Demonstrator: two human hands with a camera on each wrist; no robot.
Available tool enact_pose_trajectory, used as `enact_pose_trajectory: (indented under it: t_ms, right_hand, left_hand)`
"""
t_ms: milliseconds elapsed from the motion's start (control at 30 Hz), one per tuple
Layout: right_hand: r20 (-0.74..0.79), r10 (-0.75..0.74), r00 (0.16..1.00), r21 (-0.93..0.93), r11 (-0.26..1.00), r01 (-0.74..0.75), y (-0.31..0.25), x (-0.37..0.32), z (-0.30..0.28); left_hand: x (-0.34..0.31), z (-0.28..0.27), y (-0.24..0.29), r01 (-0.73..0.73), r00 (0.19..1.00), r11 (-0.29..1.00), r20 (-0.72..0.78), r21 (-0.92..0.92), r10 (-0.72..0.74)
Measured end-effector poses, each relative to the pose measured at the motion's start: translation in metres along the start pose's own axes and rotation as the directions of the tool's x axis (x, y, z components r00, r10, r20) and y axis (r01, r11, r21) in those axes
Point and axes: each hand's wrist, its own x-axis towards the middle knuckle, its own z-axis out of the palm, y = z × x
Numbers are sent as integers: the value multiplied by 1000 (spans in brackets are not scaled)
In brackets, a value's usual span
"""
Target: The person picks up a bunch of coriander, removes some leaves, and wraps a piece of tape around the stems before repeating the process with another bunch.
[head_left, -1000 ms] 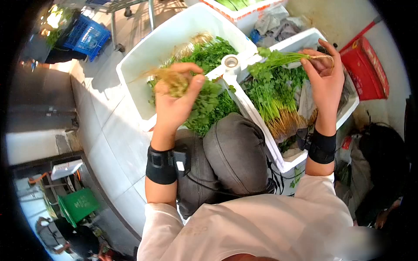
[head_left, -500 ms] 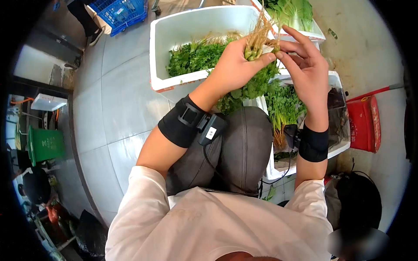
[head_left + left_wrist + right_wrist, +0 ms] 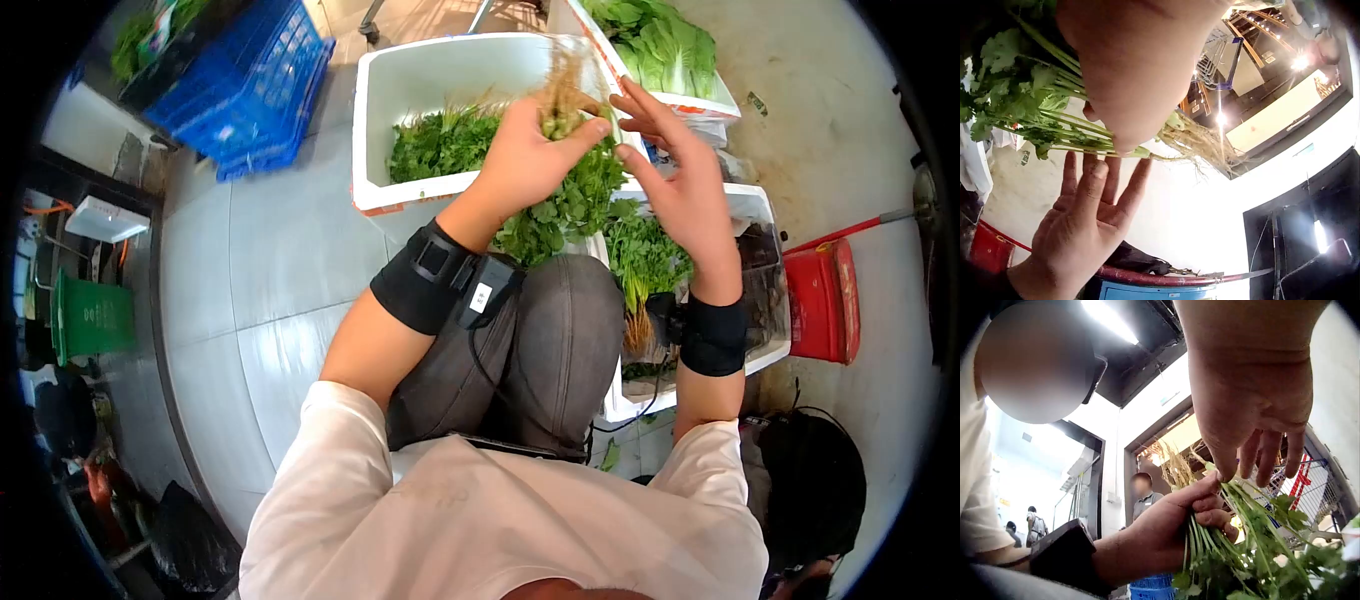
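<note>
My left hand (image 3: 525,155) grips a bunch of leafy green herbs (image 3: 540,228) by the stems, pale roots (image 3: 568,75) pointing up and leaves hanging toward my knees. In the left wrist view the thumb side of that hand (image 3: 1141,69) covers part of the stems. My right hand (image 3: 685,185) is just right of the bunch, fingers extended and spread. Its fingertips are close to a lower stem in the left wrist view; whether they touch it, I cannot tell. The right wrist view shows the herbs (image 3: 1260,562) below both hands.
A white foam box (image 3: 365,120) with more herbs stands ahead, another (image 3: 612,408) by my right knee. Behind is a box of leafy cabbage (image 3: 670,55). Blue crates (image 3: 250,100) stand on the floor at left, a red bin (image 3: 822,300) at right.
Both hands came together from apart, my left moving right with its bunch. The sprig my right fingers held a second ago is no longer between them, and that hand has since drawn slightly back.
</note>
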Motion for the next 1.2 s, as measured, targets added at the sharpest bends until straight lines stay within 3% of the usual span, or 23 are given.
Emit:
enact_pose_trajectory:
  t_ms: [100,233,267,400,500,600,633,667,700,767,900,967,1000,1033,1100,1133,1167,1200]
  right_hand:
    - [-8,108,994,-98,989,-109,8,-7,5]
    - [-17,198,980,-85,976,-199,5,-7,2]
    - [-58,119,991,-60,991,-122,11,-7,4]
    - [-57,123,991,-23,992,-124,15,-9,-2]
    - [-99,122,988,-22,992,-125,15,-8,-5]
    - [-298,-50,953,-238,971,-23,3,-3,-19]
    - [-304,-47,952,-236,971,-28,-1,-2,-26]
    - [-334,-160,929,-349,936,36,-4,-1,-33]
    - [-347,-274,897,-461,882,91,-8,0,-40]
    - [-413,-246,877,-464,885,30,-17,0,-49]
    - [-490,-287,823,-423,904,63,-17,-6,-60]
    - [-289,84,954,-259,952,-163,-13,-20,-55]
    - [-192,251,949,-223,930,-291,-11,-24,-53]
    - [-192,251,949,-221,931,-291,-7,-30,-49]
    - [-58,307,950,-396,866,-304,-3,-33,-34]
    - [-40,390,920,-377,847,-375,-7,-32,-34]
    - [-35,390,920,-378,847,-373,-2,-33,-29]
    - [5,294,956,-401,876,-267,7,-37,-21]
  left_hand:
    - [-2,1,5,57,996,989,-61,-139,-66]
    - [-2,-2,5,13,995,968,-94,-250,-38]
    - [-3,-3,6,13,995,968,-88,-250,-36]
    - [-4,-2,5,9,992,963,-119,-271,-42]
    - [-5,-3,5,34,992,971,-111,-237,-62]
    - [-5,-5,-1,61,992,987,-99,-148,-77]
    - [-5,-6,-3,-29,997,999,-63,40,32]
    - [-5,-7,-5,-126,991,967,-7,221,131]
    - [-4,-6,-6,-125,992,968,-1,220,128]
    - [-2,-5,-9,-244,966,907,-1,342,260]
    - [-4,-10,-5,-160,982,949,-59,271,182]
    - [-5,-12,3,71,972,993,-215,-96,-91]
    - [-4,-12,4,12,973,981,-224,-194,-57]
    - [-3,-11,3,12,973,981,-224,-192,-56]
    - [-2,-19,0,-10,980,964,-192,-267,-43]
    - [-3,-19,1,-11,980,964,-192,-267,-43]
    - [-4,-18,1,-7,977,961,-205,-276,-52]
    - [-4,-16,2,-2,976,958,-210,-287,-61]
